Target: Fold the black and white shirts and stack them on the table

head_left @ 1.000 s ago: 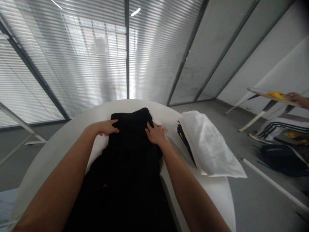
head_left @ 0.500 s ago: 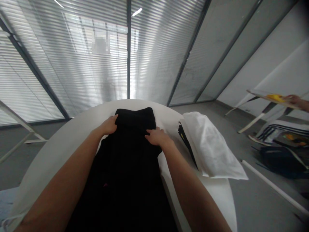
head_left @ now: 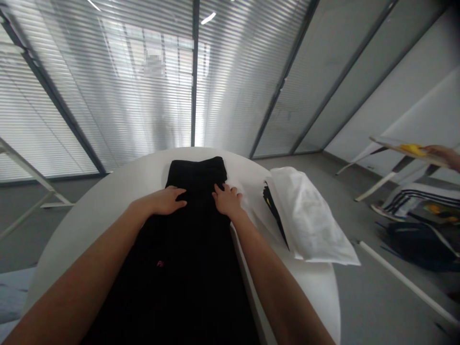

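A black garment (head_left: pixel 187 244) lies lengthwise over the round white table (head_left: pixel 108 211), its far end a flat, band-like edge. Small pink lettering shows on its left part; the near end runs out of the picture. My left hand (head_left: pixel 170 199) rests on the garment's left side below that band, thumb and fingers apart. Across from it, my right hand (head_left: pixel 228 199) lies on the right edge with its fingers spread. Neither hand grips the cloth. To the right is a folded white cloth (head_left: pixel 309 215) with dark fabric (head_left: pixel 275 215) showing at its left edge.
A co-worker's hand (head_left: pixel 438 152) touches a yellow item (head_left: pixel 413 149) on another table (head_left: pixel 384 141) at the right. Below it are a striped white item (head_left: pixel 413 196) and a dark blue bag (head_left: pixel 420 244). Window blinds (head_left: pixel 143 105) stand beyond my table.
My left hand has let go of the garment's left edge and moved inward onto it. The right hand's fingers have spread. More of the pink lettering shows.
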Tool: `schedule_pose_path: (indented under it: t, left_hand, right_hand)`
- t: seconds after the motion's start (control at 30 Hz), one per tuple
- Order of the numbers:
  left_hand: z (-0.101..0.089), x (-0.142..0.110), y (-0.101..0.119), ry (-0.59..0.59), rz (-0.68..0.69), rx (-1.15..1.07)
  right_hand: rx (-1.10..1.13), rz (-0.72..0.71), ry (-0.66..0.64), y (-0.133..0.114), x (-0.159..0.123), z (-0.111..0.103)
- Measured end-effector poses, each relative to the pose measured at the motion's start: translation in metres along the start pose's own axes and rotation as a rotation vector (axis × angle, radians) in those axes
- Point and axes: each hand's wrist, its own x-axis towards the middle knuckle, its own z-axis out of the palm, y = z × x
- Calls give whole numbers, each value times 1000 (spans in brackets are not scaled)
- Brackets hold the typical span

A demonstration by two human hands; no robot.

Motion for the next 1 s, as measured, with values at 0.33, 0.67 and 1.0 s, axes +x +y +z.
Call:
schedule_pose_path:
  t: [0.33,0.67,1.0]
  left_hand:
    - [50,-81,35,160,-211,104]
    - [96,-80,50,302,-252,147]
    - [88,-60,48,294,-271,96]
  right_hand:
    - [75,137,248,-9,-31,-6]
    - [275,182,123,-15,-121,-12]
    - [536,-127,450,0,-117,1]
